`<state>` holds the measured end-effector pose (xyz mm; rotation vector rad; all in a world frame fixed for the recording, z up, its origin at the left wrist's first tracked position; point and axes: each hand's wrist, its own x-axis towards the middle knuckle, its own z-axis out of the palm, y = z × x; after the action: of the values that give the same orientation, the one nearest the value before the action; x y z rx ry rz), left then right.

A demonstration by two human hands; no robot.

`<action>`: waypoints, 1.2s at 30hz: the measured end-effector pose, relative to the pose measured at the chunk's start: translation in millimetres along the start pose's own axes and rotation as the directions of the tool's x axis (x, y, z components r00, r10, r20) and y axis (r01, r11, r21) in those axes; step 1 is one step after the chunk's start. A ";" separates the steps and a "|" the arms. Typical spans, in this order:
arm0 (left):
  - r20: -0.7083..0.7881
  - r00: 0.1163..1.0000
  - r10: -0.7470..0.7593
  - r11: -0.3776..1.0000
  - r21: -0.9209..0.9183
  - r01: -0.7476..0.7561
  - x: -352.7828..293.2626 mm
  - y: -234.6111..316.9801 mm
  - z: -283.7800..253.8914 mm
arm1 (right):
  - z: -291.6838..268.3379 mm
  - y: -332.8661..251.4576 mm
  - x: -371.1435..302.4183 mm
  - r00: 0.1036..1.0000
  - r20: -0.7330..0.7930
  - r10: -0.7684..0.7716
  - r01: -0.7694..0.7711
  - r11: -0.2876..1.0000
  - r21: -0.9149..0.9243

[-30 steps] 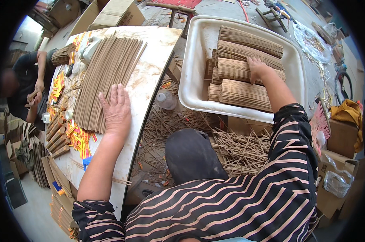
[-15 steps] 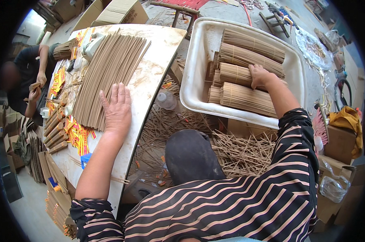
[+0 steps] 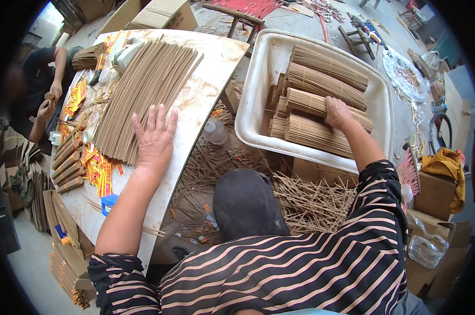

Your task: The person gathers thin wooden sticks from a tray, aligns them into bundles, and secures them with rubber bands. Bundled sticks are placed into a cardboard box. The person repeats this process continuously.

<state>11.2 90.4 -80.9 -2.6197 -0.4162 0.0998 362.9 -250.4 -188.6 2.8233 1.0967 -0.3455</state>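
Observation:
A broad layer of thin brown incense sticks (image 3: 135,100) lies on the white tabletop (image 3: 216,58). My left hand (image 3: 156,137) rests open against the right side of that layer, palm down and fingers spread. To the right, a white plastic tub (image 3: 248,126) holds several tied bundles of the same sticks, stacked side by side. My right hand (image 3: 338,112) is closed over the top of one incense bundle (image 3: 304,102). The fingertips are partly hidden behind it. Another bundle (image 3: 313,135) lies just in front, under my wrist.
Across the table a co-worker's hands (image 3: 47,107) hold a small brown piece. Red-and-yellow paper strips (image 3: 98,170), wrapped bundles (image 3: 69,173) and a blue object (image 3: 109,203) lie at the table's left. Loose sticks (image 3: 316,202) are heaped below the tub; a plastic bottle (image 3: 215,131) stands between.
My right hand's fingers have curled more tightly round the incense bundle in the tub. My left hand stays by the loose sticks, its fingers a little wider apart. The whole view has shifted slightly.

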 end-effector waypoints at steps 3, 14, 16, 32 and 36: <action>0.016 1.000 -0.003 1.000 0.026 0.003 0.7 1.3 2.8 | 2.6 -1.9 -13.0 0.996 -0.078 -0.040 0.036 0.998 -0.051; 0.020 1.000 -0.018 1.000 0.005 0.018 2.6 1.2 2.8 | -31.1 5.4 -19.8 0.949 -0.283 -0.142 0.118 0.988 -0.103; -0.013 1.000 -0.004 0.998 0.067 0.004 1.1 0.9 8.0 | -43.2 -4.3 -26.2 0.930 -0.311 -0.194 0.175 0.981 -0.088; 0.083 0.995 -0.046 0.992 -0.115 0.055 -15.7 18.6 -47.2 | -173.6 -81.9 -71.4 0.937 -0.257 -0.238 0.222 0.971 -0.090; 0.242 0.967 0.074 0.803 -0.590 0.086 -43.5 45.0 -111.8 | -236.1 -130.2 -102.2 0.941 -0.221 -0.256 0.233 0.964 -0.128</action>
<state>-1.8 -11.1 -3.9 -3.2474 -0.6301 0.3606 243.3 -181.7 64.6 2.6942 1.4744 0.0327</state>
